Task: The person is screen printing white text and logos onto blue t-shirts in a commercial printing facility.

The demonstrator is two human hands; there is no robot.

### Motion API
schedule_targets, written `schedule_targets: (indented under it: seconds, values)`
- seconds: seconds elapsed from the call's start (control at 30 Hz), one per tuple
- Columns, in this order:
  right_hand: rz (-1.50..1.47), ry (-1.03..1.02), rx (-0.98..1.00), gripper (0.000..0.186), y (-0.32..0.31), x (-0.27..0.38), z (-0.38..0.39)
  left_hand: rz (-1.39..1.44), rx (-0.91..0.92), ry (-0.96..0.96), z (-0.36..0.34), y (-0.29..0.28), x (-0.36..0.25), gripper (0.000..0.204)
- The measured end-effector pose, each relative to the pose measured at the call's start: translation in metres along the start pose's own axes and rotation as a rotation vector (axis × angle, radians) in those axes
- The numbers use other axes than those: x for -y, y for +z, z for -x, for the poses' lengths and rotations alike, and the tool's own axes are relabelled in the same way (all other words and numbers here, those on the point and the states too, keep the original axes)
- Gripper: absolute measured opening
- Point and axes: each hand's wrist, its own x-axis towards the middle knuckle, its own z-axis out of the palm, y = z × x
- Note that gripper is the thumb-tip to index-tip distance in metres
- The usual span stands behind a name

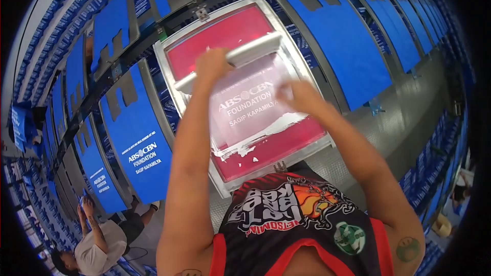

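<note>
A screen-printing frame (294, 38) with a pale border and a red mesh (225, 33) lies before me. Across it runs a long pale squeegee (255, 49), with my left hand (214, 67) closed on it left of its middle. My right hand (302, 96), blurred by motion, hovers over the right side of the frame, apart from the squeegee; its fingers are smeared. Below the squeegee the mesh has a whitish film with white lettering and a round emblem. White ink (255, 139) lies in a ragged band near the frame's near end, with small splashes on the red.
Flat blue pieces (335, 46) lie on metal boards in rows on both sides; some at left bear white print. A person (99, 245) works at lower left, hands on a blue piece. Hinge clamps (202, 14) hold the frame's far end. Many blue printed pieces hang or lie around.
</note>
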Motion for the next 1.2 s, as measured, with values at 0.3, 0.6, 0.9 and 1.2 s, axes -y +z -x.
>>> schedule_targets:
  seconds: [0.3, 0.6, 0.9, 1.2]
  values:
    - [-0.875, 0.656, 0.367, 0.040, 0.147, -0.032, 0.195, -0.027, -0.103, 0.103, -0.017, -0.033, 0.000, 0.041]
    - [-0.937, 0.501, 0.225, 0.021, 0.070, 0.041, 0.214, -0.170, -0.035, 0.019, -0.014, -0.031, -0.012, 0.040]
    - [-0.675, 0.375, 0.160, 0.020, 0.139, -0.018, 0.207, -0.221, -0.101, 0.024, 0.037, 0.022, -0.016, 0.039]
    - [-0.693, 0.367, 0.166, 0.020, 0.154, -0.039, 0.200, -0.065, -0.328, 0.123, 0.249, 0.132, -0.112, 0.041]
